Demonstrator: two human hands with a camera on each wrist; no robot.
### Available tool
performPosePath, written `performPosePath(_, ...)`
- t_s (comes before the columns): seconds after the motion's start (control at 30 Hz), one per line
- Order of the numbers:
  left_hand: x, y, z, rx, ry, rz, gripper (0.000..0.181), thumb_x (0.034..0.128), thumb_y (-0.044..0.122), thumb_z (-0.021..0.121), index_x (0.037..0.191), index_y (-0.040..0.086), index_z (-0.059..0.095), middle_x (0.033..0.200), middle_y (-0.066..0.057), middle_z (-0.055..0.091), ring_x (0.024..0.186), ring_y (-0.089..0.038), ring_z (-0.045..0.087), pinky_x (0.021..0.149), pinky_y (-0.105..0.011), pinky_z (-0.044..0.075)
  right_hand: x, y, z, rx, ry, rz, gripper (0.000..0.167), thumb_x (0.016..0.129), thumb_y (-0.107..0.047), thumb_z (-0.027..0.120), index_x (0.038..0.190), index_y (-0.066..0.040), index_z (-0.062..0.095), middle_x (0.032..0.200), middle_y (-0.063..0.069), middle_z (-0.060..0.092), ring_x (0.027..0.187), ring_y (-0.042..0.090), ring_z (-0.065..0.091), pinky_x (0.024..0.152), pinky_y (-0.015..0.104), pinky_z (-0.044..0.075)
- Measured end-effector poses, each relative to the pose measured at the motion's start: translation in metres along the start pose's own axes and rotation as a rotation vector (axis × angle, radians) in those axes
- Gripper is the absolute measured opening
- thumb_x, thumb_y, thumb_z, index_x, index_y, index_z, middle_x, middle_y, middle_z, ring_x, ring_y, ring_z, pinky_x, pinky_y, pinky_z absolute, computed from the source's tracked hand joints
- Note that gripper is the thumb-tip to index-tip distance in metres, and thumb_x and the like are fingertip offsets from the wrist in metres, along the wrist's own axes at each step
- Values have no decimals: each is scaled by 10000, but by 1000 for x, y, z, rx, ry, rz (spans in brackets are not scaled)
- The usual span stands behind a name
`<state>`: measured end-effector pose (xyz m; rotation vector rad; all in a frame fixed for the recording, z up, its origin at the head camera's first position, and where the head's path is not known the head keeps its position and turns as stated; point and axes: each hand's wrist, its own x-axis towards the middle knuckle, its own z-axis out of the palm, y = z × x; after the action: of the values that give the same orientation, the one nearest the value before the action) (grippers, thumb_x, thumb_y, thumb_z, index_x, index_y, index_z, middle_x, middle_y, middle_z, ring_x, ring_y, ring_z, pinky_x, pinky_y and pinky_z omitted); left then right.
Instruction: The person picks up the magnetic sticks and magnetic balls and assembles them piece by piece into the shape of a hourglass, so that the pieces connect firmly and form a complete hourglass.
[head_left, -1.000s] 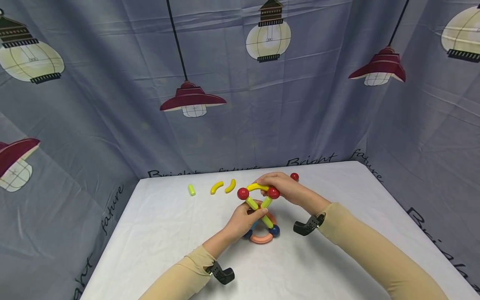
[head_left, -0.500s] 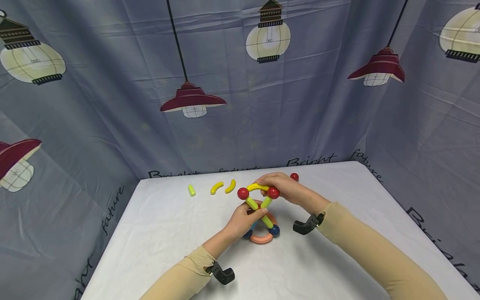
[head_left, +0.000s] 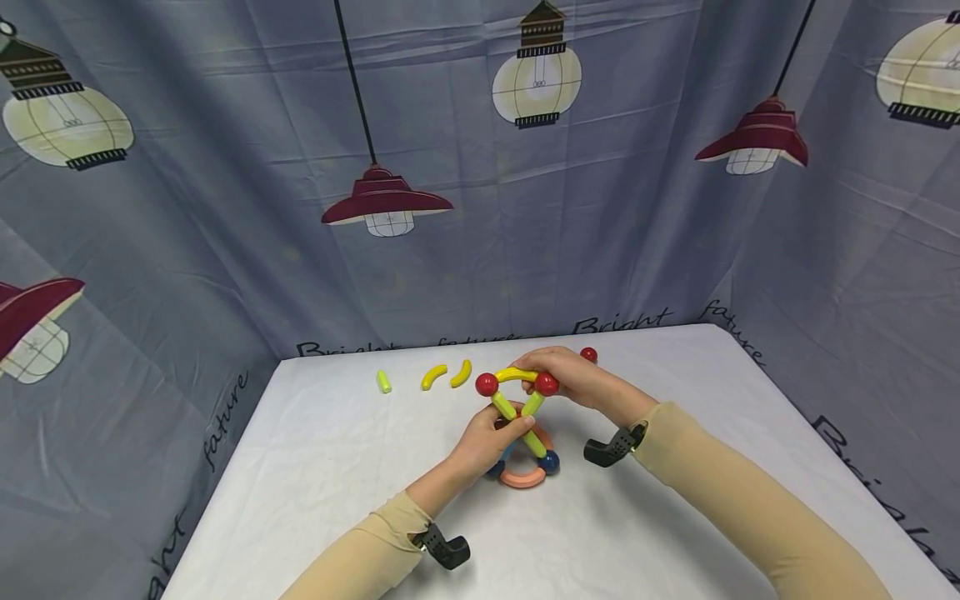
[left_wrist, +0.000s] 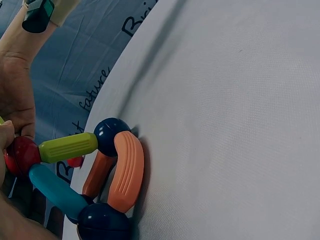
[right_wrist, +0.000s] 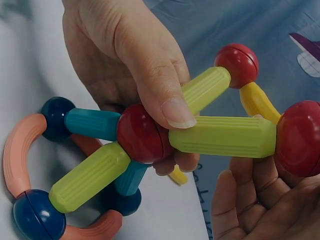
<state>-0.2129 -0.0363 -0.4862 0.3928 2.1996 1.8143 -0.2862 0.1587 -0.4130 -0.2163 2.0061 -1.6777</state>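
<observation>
My left hand (head_left: 483, 442) grips the magnetic stick-and-ball model at its central red ball (right_wrist: 142, 132), its thumb pressing a lime-green stick (right_wrist: 225, 136). Two lime sticks rise from there to a pair of upper red balls (head_left: 486, 385), which a yellow curved stick (head_left: 516, 375) bridges. At the right end of that curve, beside the upper right red ball (head_left: 547, 384), my right hand (head_left: 573, 377) holds the yellow stick between its fingers. Below, blue sticks (left_wrist: 57, 190) and another lime stick (left_wrist: 69, 147) reach navy balls (left_wrist: 104, 222), joined by orange curved sticks (left_wrist: 127, 172) in a ring on the table.
On the white table (head_left: 322, 483), a loose lime stick (head_left: 383, 382) and two yellow curved sticks, one left (head_left: 433, 376) and one right (head_left: 461, 373), lie at the back left. A single red ball (head_left: 589, 355) sits behind my right hand. Grey printed curtains (head_left: 480, 250) surround the table.
Both hands keep almost the same place on the model. The left end of the yellow curved stick and its red ball have shifted very slightly.
</observation>
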Motion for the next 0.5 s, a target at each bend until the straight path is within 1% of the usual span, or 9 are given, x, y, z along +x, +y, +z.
performPosePath(0.1, 2, -2, 0, -1, 4, -2, 377, 992, 418, 674, 1257, 151, 643, 1170, 13, 661, 1096, -166, 610, 983, -407, 500, 0, 0, -1, 17, 1, 17, 398, 1015, -264, 576, 1276, 30, 640, 843, 76, 684, 770, 149, 661, 783, 289, 568)
performPosePath(0.2, 1, -3, -1, -3, -1, 20, 414, 984, 389, 695, 1304, 137, 625, 1206, -7, 645, 1109, -180, 612, 977, -397, 512, 0, 0, -1, 36, 1, 23, 401, 1014, -258, 575, 1276, 40, 631, 836, 74, 678, 762, 147, 659, 767, 289, 574)
performPosePath(0.27, 0, -6, -3, 18, -4, 44, 470, 971, 359, 719, 1351, 111, 594, 1248, -35, 615, 1152, -195, 598, 1011, -400, 504, -1, 0, -1, 44, 0, 23, 405, 1013, -257, 577, 1279, 45, 628, 835, 74, 678, 760, 145, 660, 761, 290, 575)
performPosePath(0.33, -4, -9, -5, 82, 9, 65, 540, 945, 352, 750, 1378, 90, 565, 1267, -67, 583, 1181, -220, 565, 1026, -410, 492, -1, -1, -1, 49, -2, 25, 410, 1015, -260, 580, 1284, 45, 626, 838, 75, 681, 761, 146, 659, 762, 294, 574)
performPosePath(0.43, -14, -17, -10, 253, 55, 70, 613, 906, 382, 778, 1388, 87, 541, 1304, -78, 539, 1231, -242, 491, 1037, -420, 457, 0, 0, -2, 58, -7, 31, 410, 1022, -267, 579, 1292, 38, 623, 854, 84, 685, 772, 154, 657, 777, 302, 572)
performPosePath(0.5, -23, -22, -13, 370, 87, 61, 597, 881, 388, 797, 1345, 98, 558, 1306, -73, 532, 1213, -252, 459, 977, -428, 450, 2, 1, -2, 64, -8, 41, 406, 1026, -267, 577, 1295, 34, 623, 875, 97, 686, 785, 163, 655, 791, 309, 572)
